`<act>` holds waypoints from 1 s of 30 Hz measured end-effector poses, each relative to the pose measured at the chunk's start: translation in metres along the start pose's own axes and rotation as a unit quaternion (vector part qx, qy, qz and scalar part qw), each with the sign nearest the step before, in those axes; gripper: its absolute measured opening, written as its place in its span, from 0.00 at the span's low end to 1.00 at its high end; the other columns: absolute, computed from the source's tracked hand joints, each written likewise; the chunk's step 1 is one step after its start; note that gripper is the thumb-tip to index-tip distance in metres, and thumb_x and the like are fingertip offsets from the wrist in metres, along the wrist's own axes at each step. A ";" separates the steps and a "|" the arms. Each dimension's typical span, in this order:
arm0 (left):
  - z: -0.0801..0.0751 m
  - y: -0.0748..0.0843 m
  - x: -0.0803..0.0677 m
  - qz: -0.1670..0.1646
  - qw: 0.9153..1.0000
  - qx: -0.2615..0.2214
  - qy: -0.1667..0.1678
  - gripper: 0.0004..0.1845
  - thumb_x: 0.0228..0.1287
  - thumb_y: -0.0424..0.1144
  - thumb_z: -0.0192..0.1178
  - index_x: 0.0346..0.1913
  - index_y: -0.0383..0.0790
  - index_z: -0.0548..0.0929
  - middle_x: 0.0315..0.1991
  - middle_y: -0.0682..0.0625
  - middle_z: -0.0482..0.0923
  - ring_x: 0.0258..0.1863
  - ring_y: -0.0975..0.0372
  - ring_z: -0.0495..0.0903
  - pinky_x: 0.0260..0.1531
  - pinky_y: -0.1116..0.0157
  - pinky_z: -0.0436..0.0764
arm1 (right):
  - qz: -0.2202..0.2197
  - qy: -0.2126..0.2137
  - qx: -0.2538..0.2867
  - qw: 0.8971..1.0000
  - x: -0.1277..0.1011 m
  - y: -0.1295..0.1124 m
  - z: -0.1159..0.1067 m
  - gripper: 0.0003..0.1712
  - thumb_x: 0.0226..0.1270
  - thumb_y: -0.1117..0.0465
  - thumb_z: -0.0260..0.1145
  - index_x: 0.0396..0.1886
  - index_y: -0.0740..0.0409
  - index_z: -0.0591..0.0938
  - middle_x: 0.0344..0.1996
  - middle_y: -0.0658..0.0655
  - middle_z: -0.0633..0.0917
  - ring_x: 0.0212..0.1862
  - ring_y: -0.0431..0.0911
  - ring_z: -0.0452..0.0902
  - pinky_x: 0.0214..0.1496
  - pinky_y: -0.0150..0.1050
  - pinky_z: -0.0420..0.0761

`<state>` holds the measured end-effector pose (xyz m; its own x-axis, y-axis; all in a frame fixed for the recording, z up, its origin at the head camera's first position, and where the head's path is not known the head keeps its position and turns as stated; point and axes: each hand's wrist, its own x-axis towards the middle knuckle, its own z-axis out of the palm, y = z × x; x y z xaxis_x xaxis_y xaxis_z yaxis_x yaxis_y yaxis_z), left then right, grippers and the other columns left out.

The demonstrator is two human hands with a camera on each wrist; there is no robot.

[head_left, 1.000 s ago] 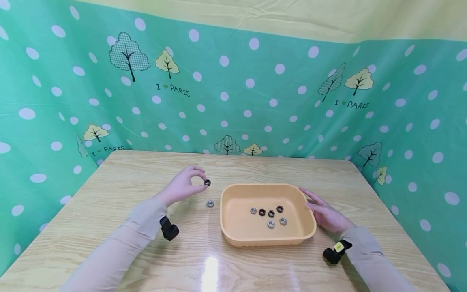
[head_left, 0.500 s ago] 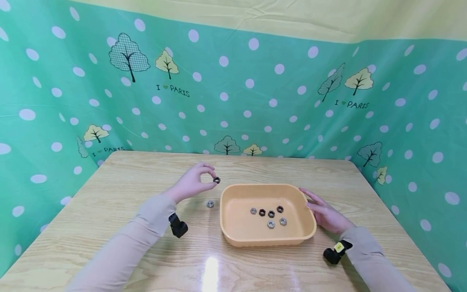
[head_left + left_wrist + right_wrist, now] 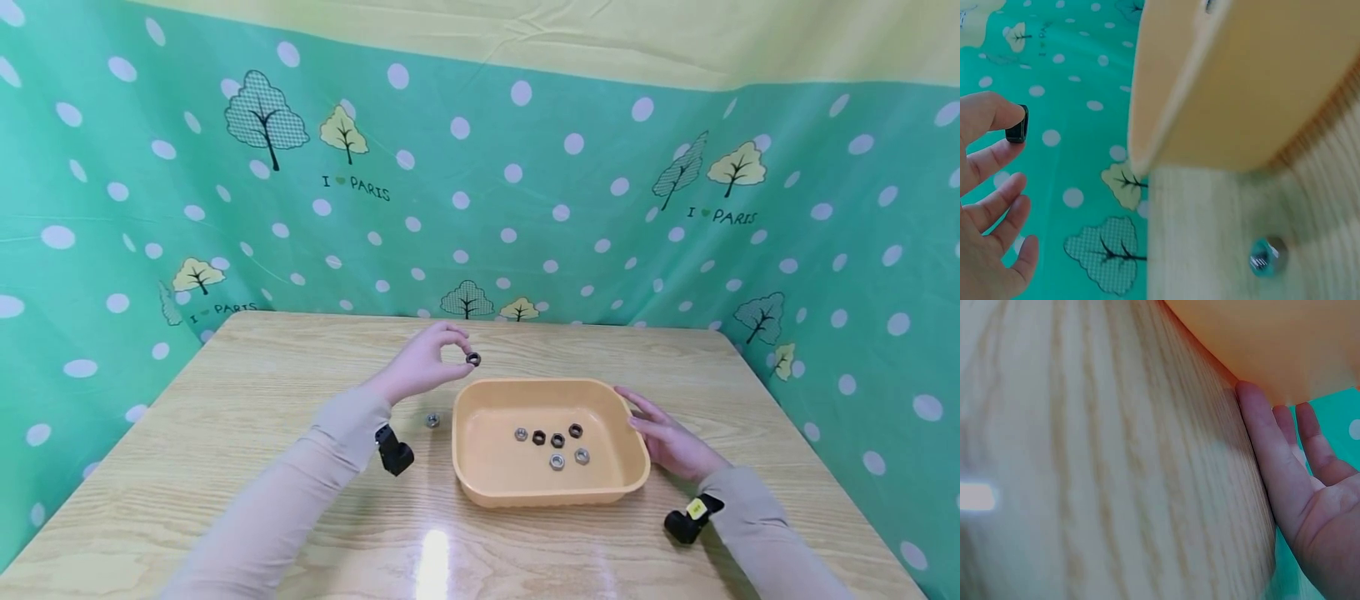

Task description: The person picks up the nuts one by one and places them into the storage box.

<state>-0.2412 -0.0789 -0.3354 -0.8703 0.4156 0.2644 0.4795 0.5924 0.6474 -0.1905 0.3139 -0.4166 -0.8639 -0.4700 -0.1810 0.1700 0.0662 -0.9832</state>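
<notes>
left hand [image 3: 420, 367] carried the black nut [image 3: 473, 359] toward the tray [image 3: 480, 487].

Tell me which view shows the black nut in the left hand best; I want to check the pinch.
The left wrist view: the black nut fills more of the frame, pinched between thumb and fingertip of the left hand. The head view shows it small, held near the tray's far left corner. The right wrist view does not show it.
</notes>
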 end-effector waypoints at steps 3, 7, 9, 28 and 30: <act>0.002 0.009 0.007 0.013 1.000 -0.007 -0.008 0.08 0.55 0.38 0.66 0.36 0.41 0.81 0.55 0.42 0.74 0.59 0.48 0.71 0.63 0.51 0.68 | 0.006 0.010 -0.003 1.000 0.000 0.001 0.001 0.39 0.74 0.57 0.49 0.76 0.53 0.39 0.74 0.67 0.42 0.55 0.32 0.74 0.56 0.35 0.77; 0.008 0.018 0.016 0.025 0.999 -0.015 -0.017 0.08 0.56 0.38 0.66 0.37 0.39 0.81 0.54 0.42 0.73 0.58 0.49 0.71 0.62 0.52 0.69 | 0.001 0.001 0.007 1.000 -0.001 0.003 0.001 0.39 0.75 0.58 0.48 0.76 0.53 0.39 0.74 0.60 0.50 0.55 0.33 0.74 0.56 0.35 0.77; 0.011 0.022 0.020 0.028 0.999 -0.016 -0.018 0.08 0.56 0.38 0.66 0.37 0.39 0.81 0.54 0.43 0.73 0.58 0.50 0.71 0.62 0.53 0.70 | -0.010 -0.013 0.015 1.000 -0.002 0.003 0.000 0.38 0.75 0.58 0.48 0.76 0.52 0.39 0.70 0.52 0.60 0.56 0.34 0.75 0.57 0.35 0.77; 0.037 0.035 0.042 0.036 0.998 -0.022 -0.047 0.08 0.56 0.38 0.66 0.37 0.40 0.82 0.56 0.44 0.72 0.59 0.52 0.71 0.64 0.56 0.68 | -0.011 -0.014 0.001 1.000 0.002 0.002 -0.001 0.38 0.75 0.57 0.47 0.76 0.51 0.39 0.72 0.57 0.54 0.57 0.34 0.74 0.57 0.36 0.77; 0.041 0.035 0.044 0.036 0.998 -0.027 -0.052 0.08 0.56 0.37 0.66 0.38 0.39 0.81 0.56 0.44 0.72 0.59 0.52 0.71 0.64 0.56 0.68 | -0.013 -0.016 0.001 1.000 0.002 0.001 -0.002 0.38 0.76 0.57 0.47 0.76 0.51 0.39 0.74 0.59 0.51 0.57 0.34 0.74 0.57 0.36 0.77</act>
<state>-0.2579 -0.0114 -0.3300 -0.8160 0.5266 0.2385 0.5315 0.5212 0.6677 -0.1926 0.3149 -0.4184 -0.8527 -0.4989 -0.1548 0.1487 0.0521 -0.9875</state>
